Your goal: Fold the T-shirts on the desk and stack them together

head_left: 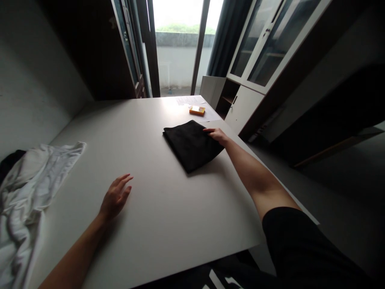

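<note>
the folded black cloth (192, 145) lies flat as a neat square toward the right edge of the surface (168, 208), past its middle. the right hand (217, 135) reaches out to it with the arm nearly straight, fingers stretched out and close together on the cloth's right-hand corner. it rests there rather than pinching, as far as i can see. the left hand (116, 196) lies palm down on the bare surface well apart from the cloth, fingers loosely spread and holding nothing, likely steadying the lean. a crumpled white garment (33, 180) spills over the left edge. at the far edge an orange box (197, 110) sits on papers (207, 116).
</note>
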`<state>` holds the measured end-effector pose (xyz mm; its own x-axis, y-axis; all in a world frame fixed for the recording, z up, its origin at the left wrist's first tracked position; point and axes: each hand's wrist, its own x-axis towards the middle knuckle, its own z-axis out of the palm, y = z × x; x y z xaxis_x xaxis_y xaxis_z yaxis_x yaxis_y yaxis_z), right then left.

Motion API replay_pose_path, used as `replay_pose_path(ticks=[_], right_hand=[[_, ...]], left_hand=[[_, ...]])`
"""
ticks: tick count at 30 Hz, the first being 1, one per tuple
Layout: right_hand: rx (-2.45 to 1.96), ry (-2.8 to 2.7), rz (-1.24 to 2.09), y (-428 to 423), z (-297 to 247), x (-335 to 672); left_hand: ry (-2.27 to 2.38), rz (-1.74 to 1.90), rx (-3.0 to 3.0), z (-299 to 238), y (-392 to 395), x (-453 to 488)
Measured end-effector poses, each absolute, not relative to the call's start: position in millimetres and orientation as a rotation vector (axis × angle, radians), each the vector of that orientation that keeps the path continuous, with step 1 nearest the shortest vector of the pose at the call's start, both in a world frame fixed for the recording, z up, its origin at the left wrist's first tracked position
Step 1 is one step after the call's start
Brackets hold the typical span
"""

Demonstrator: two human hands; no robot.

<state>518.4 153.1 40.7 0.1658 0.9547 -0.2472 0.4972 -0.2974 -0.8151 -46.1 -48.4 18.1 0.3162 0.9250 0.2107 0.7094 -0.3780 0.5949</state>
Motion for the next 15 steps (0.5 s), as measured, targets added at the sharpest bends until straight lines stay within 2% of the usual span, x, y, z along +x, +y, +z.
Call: replay_pose_path(ticks=[7,15], right_hand=[[-2.463,-1.507,0.518,143.3,50.8,615.3],[-2.548,-1.538,0.312,136.8,28.3,634.1]], left_hand=[[1.500,0.658,2.161,16.1,-48.2,-46.0],[1.520,0.610,2.201,14.7,-48.4,-44.2]])
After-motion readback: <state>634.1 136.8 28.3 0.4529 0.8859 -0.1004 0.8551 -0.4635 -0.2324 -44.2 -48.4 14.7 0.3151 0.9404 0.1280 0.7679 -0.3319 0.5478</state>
